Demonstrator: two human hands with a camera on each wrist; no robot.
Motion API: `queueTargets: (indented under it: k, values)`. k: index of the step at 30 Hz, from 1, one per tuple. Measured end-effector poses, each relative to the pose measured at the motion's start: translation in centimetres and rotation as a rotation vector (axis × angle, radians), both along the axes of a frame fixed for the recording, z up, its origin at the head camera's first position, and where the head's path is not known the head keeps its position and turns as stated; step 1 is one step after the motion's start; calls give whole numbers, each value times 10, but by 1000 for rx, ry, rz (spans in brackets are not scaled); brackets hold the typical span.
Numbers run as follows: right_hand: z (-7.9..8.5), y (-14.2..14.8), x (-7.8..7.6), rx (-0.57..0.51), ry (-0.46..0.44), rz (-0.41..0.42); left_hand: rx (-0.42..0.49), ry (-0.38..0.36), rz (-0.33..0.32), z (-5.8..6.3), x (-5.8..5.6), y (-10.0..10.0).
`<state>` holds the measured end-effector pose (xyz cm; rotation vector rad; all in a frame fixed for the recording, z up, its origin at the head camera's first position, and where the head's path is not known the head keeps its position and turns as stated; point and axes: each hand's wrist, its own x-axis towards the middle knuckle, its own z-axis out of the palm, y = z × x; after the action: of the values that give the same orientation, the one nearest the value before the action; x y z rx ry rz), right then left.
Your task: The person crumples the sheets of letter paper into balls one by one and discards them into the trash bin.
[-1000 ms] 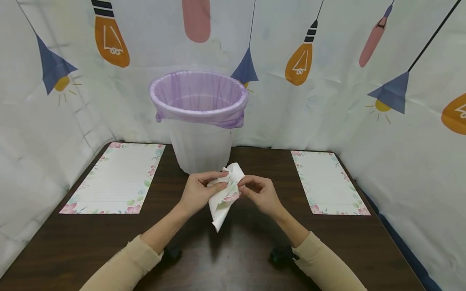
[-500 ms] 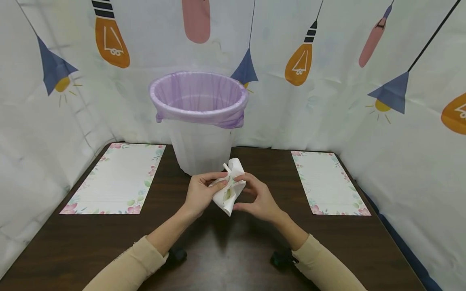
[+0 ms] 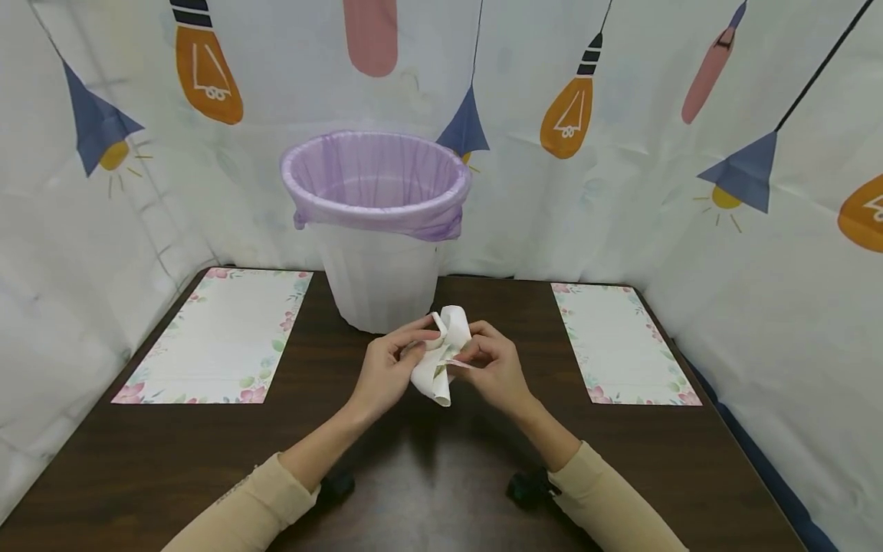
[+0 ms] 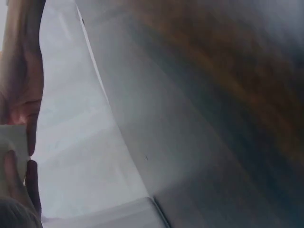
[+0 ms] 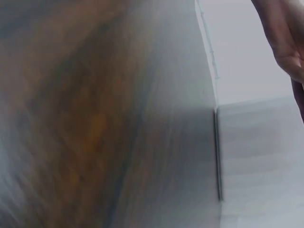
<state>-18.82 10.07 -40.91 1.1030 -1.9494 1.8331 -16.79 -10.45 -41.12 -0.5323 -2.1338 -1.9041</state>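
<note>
A crumpled sheet of white paper (image 3: pixel 431 376) with a trace of printing is held between both hands, above the table in front of the bin. My left hand (image 3: pixel 389 364) pinches its left side between thumb and fingers. On the other side my right hand (image 3: pixel 498 366) pinches a folded edge of it. In the left wrist view, part of the left hand (image 4: pixel 21 90) and the pale paper (image 4: pixel 14 142) show at the left edge. The right wrist view catches only a piece of the right hand (image 5: pixel 287 38), and the paper lies outside it.
A white bin (image 3: pixel 382 284) with a purple liner (image 3: pixel 375 218) stands at the back of the dark table (image 3: pixel 428 498). Flower-bordered sheets lie on both sides, a left sheet (image 3: pixel 221 337) and a right sheet (image 3: pixel 621 345). A lamp-patterned curtain (image 3: pixel 524 207) hangs behind.
The paper has been crumpled into a smaller bundle, and its long lower point has folded up. My right fingers spread open, then closed on an edge again.
</note>
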Motion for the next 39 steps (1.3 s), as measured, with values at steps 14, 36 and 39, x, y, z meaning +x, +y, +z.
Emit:
queueTargets:
  k: [14,36,39]
  values:
    - [-13,8,-20,-69,-83,-53,82,-40,-363,0,-7,-10]
    - [-27,3,-18,-227,-153,156,158,-121,-61,11,-14,7]
    - [-30,1,-18,-289,-213,146,112,-115,-30,12,-14,10]
